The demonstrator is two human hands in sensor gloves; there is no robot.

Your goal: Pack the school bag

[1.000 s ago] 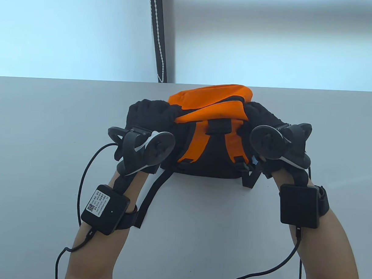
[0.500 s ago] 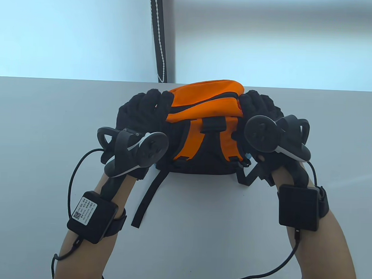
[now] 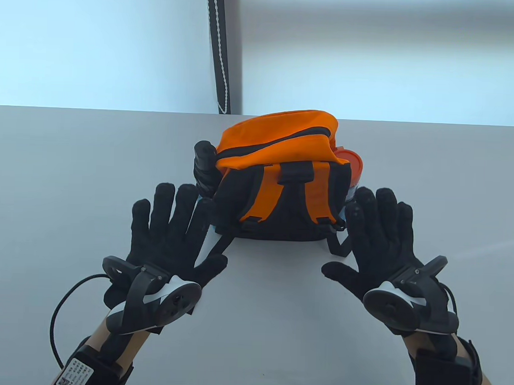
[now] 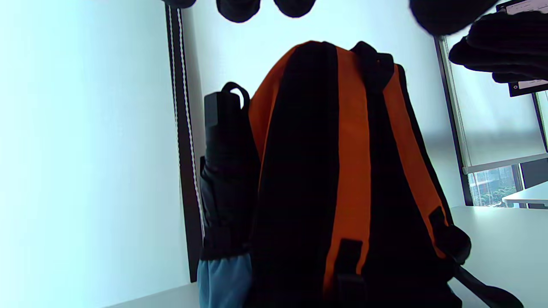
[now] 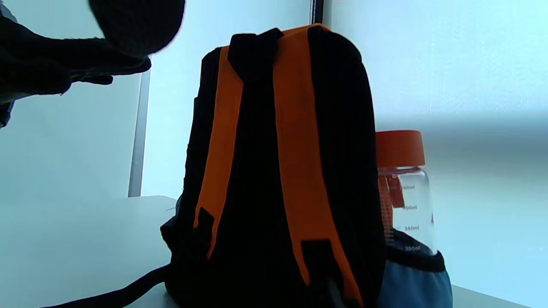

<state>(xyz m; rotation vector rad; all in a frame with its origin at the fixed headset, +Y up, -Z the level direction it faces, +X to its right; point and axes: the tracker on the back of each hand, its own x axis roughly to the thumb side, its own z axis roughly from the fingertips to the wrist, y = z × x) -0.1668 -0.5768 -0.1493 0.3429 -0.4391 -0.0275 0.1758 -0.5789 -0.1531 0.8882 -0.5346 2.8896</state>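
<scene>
An orange and black school bag (image 3: 283,176) stands upright at the table's far middle, straps toward me; it also shows in the left wrist view (image 4: 334,179) and the right wrist view (image 5: 278,171). A black folded umbrella (image 3: 204,165) sits in its left side pocket (image 4: 222,149). A clear bottle with an orange cap (image 3: 351,164) sits in its right side pocket (image 5: 402,188). My left hand (image 3: 171,236) is open, fingers spread, in front of the bag's left side. My right hand (image 3: 381,239) is open, fingers spread, in front of its right side. Neither hand holds anything.
The grey table (image 3: 72,173) runs to a far edge just behind the bag. A black window frame with a bead cord (image 3: 219,52) stands behind it. A loose black strap (image 3: 215,248) trails from the bag's bottom toward my left hand.
Both hands let go of the bag's upper sides and drew back toward me, opening flat. The bag stays upright, and the umbrella and bottle now show at its sides.
</scene>
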